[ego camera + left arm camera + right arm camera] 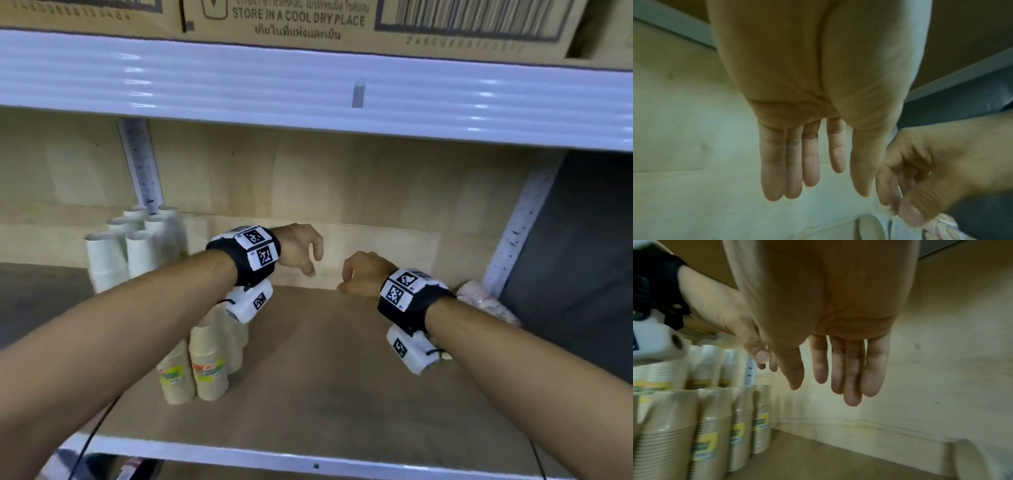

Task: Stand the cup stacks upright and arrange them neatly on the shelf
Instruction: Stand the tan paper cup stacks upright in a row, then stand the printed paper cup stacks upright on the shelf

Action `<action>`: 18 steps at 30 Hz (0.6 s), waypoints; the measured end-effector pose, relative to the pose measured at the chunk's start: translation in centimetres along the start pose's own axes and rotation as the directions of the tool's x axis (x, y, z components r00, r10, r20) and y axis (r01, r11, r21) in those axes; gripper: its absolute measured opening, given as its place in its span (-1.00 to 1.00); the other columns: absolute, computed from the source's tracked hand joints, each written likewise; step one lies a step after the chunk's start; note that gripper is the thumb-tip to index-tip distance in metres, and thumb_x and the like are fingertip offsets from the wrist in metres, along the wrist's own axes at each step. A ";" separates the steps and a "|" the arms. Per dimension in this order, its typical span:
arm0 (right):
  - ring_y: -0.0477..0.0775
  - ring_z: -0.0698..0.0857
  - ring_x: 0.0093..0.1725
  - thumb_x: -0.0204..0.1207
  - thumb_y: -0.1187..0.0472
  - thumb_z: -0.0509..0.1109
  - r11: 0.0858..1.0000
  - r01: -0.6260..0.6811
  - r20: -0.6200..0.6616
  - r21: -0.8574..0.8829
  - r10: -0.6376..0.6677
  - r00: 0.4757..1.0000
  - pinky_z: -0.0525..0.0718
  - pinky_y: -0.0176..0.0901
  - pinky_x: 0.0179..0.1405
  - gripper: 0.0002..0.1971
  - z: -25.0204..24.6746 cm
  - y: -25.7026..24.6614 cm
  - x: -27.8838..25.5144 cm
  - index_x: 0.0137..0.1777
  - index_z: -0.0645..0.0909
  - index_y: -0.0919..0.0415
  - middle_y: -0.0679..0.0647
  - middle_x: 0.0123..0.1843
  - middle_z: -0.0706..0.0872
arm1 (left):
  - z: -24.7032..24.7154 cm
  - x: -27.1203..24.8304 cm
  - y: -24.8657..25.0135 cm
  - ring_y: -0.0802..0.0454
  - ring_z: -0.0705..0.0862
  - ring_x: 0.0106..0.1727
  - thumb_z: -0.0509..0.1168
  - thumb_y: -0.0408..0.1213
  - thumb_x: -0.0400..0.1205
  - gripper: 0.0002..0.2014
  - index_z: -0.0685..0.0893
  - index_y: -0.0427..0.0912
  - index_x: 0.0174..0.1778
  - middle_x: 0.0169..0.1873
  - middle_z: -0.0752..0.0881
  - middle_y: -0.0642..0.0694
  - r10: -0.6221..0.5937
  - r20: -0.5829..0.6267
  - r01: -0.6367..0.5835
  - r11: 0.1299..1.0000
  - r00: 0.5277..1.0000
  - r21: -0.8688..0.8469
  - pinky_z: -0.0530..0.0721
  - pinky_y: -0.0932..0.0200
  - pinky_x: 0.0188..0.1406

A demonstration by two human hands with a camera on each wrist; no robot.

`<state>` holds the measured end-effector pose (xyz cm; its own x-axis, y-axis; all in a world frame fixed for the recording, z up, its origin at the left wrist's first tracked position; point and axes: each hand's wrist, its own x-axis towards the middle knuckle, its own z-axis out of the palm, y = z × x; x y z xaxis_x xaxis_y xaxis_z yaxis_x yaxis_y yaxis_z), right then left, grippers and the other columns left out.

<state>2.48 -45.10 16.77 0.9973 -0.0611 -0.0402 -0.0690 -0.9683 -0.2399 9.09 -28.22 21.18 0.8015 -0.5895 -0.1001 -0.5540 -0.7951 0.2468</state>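
Note:
Several white cup stacks [137, 246] stand upright at the shelf's back left. In front of them, partly hidden by my left forearm, stand several kraft cup stacks [202, 363] with yellow-green labels, also seen in the right wrist view as kraft stacks [711, 426]. One plastic-wrapped stack [486, 303] lies on its side at the right, behind my right wrist. My left hand [310, 263] and right hand [346, 279] hang close together over the middle of the shelf, both empty. The wrist views show the left fingers [809, 162] and right fingers [851, 373] hanging fairly straight.
The brown shelf board [325, 394] has a white front lip. A pale back panel [342, 192] closes the rear. The white upper shelf [308, 89] carries cardboard boxes [291, 20] just overhead. A perforated upright [517, 233] bounds the right side.

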 end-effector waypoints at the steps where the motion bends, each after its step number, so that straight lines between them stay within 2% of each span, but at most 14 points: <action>1: 0.11 0.68 0.09 0.44 0.01 0.48 0.999 -0.037 -0.003 0.004 0.037 0.999 0.68 -0.10 -0.01 -0.73 -0.1 1.6 0.0 0.09 0.70 0.09 0.06 0.10 0.65 | 0.5 0.9 0.9 0.07 0.59 0.05 0.53 -0.14 0.49 -0.66 0.67 0.02 0.16 -0.15 0.50 0.22 0.030 0.006 -0.030 1.000 1.000 0.000 0.56 0.17 -0.06; 4: 0.12 0.69 0.07 0.43 0.03 0.47 0.989 -0.147 -0.020 0.030 0.147 0.989 0.70 -0.09 0.03 -0.77 -0.2 6.0 -0.4 0.05 0.68 0.06 0.07 0.08 0.66 | 2.2 3.0 3.6 0.02 0.65 0.04 0.53 -0.13 0.50 -0.66 0.66 0.01 0.16 -0.12 0.59 0.14 0.112 0.031 -0.112 0.994 0.993 -0.002 0.61 0.16 -0.05; 7: 0.09 0.66 0.07 0.44 0.03 0.43 0.974 -0.221 -0.078 0.056 0.225 0.971 0.66 -0.09 0.02 -0.80 0.0 10.5 -1.1 0.04 0.64 0.03 0.02 0.09 0.67 | 4.1 4.8 6.5 0.01 0.64 0.07 0.51 -0.17 0.52 -0.66 0.66 -0.01 0.20 0.00 0.60 0.06 0.199 0.034 -0.198 0.980 0.979 -0.020 0.62 0.13 0.00; 10: 0.10 0.66 0.16 0.49 0.03 0.37 0.955 -0.290 -0.130 0.070 0.297 0.946 0.64 -0.04 0.16 -0.73 0.6 14.7 -1.9 0.17 0.61 0.02 -0.01 0.17 0.68 | 6.6 6.6 9.2 0.04 0.60 0.11 0.51 -0.22 0.52 -0.63 0.66 -0.04 0.23 0.05 0.55 0.06 0.276 0.089 -0.275 0.961 0.957 -0.017 0.54 0.18 0.00; 12: 0.14 0.69 0.17 0.53 0.01 0.34 0.941 -0.333 -0.134 0.065 0.339 0.931 0.64 -0.05 0.18 -0.67 1.0 17.0 -2.6 0.25 0.60 0.06 0.04 0.22 0.70 | 8.5 8.0 10.7 -0.01 0.61 0.22 0.54 -0.22 0.49 -0.60 0.65 -0.02 0.23 0.17 0.59 0.01 0.321 0.133 -0.322 0.947 0.938 -0.011 0.60 0.13 0.12; 15: 0.19 0.62 0.32 0.55 -0.05 0.33 0.903 -0.415 -0.154 0.116 0.429 0.890 0.58 -0.01 0.32 -0.56 2.7 20.1 -3.9 0.40 0.55 0.05 0.08 0.35 0.61 | 11.3 9.7 12.9 -0.04 0.57 0.30 0.54 -0.19 0.49 -0.53 0.61 0.04 0.31 0.31 0.56 -0.03 0.364 0.147 -0.369 0.930 0.920 0.004 0.56 0.14 0.21; 16: 0.15 0.61 0.33 0.53 -0.13 0.28 0.897 -0.429 -0.190 0.107 0.442 0.877 0.58 0.00 0.33 -0.58 3.4 20.9 -4.5 0.37 0.55 -0.06 0.01 0.33 0.59 | 12.2 10.2 13.6 -0.06 0.56 0.31 0.53 -0.17 0.50 -0.49 0.58 0.05 0.36 0.32 0.55 -0.04 0.380 0.148 -0.387 0.922 0.913 0.013 0.56 0.13 0.22; 17: 0.09 0.63 0.28 0.51 -0.20 0.20 0.901 -0.418 -0.217 0.118 0.434 0.874 0.59 -0.02 0.30 -0.63 4.0 21.7 -4.8 0.25 0.56 -0.14 -0.06 0.27 0.61 | 13.0 10.6 14.3 -0.07 0.55 0.31 0.53 -0.16 0.50 -0.46 0.56 0.07 0.40 0.32 0.53 -0.05 0.397 0.152 -0.406 0.914 0.905 0.026 0.56 0.10 0.24; 18: 0.06 0.66 0.23 0.50 -0.24 0.14 0.897 -0.423 -0.217 0.126 0.441 0.871 0.61 -0.04 0.25 -0.66 4.2 21.8 -5.5 0.13 0.56 -0.14 -0.12 0.16 0.63 | 13.7 10.9 14.9 -0.08 0.54 0.32 0.52 -0.16 0.50 -0.44 0.54 0.08 0.43 0.32 0.52 -0.07 0.417 0.152 -0.427 0.904 0.896 0.036 0.56 0.06 0.26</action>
<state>-4.57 -64.90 7.67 0.8434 -0.5327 0.0697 -0.4867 -0.8126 -0.3205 6.43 -48.45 10.57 0.4530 -0.8815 -0.1332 -0.8508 -0.4720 0.2310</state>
